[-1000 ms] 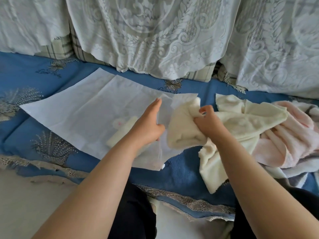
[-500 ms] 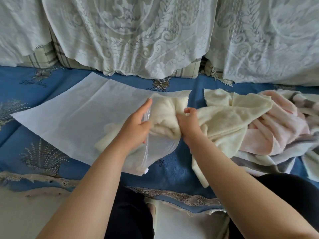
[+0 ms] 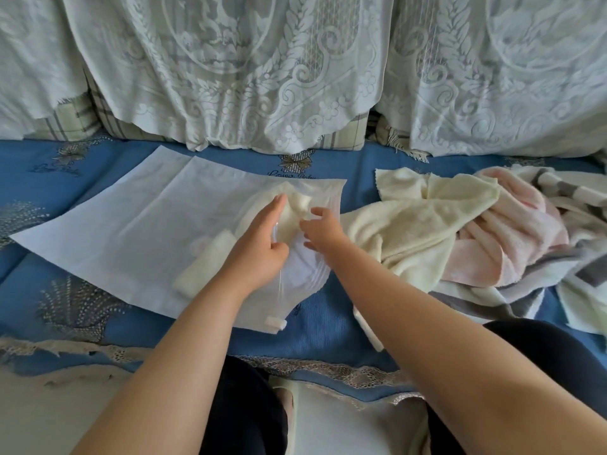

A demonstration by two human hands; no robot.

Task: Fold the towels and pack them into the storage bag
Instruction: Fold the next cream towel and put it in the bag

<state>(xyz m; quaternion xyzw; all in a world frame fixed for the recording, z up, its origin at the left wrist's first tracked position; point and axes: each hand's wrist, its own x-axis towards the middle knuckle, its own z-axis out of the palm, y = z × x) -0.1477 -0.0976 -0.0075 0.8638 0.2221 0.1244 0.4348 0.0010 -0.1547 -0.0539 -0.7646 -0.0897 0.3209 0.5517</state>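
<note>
The left hand point(image 3: 259, 244) pinches the storage bag's point(image 3: 131, 244) open mouth mid-sofa; the right hand point(image 3: 323, 229), fingers loosely spread, touches the cream towel point(image 3: 300, 201) inside. The blue cover point(image 3: 328, 323) reads, blurrily, "Baby".

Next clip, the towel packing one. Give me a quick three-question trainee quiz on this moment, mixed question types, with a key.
1. True or false: the cream towel being packed is at the mouth of the storage bag.
2. Which hand holds the bag's opening? A) left hand B) right hand C) neither
3. Fill in: the unpacked towel pile lies to the ___ of the bag, on the blue cover.

Key: 1 true; 2 A; 3 right
</note>
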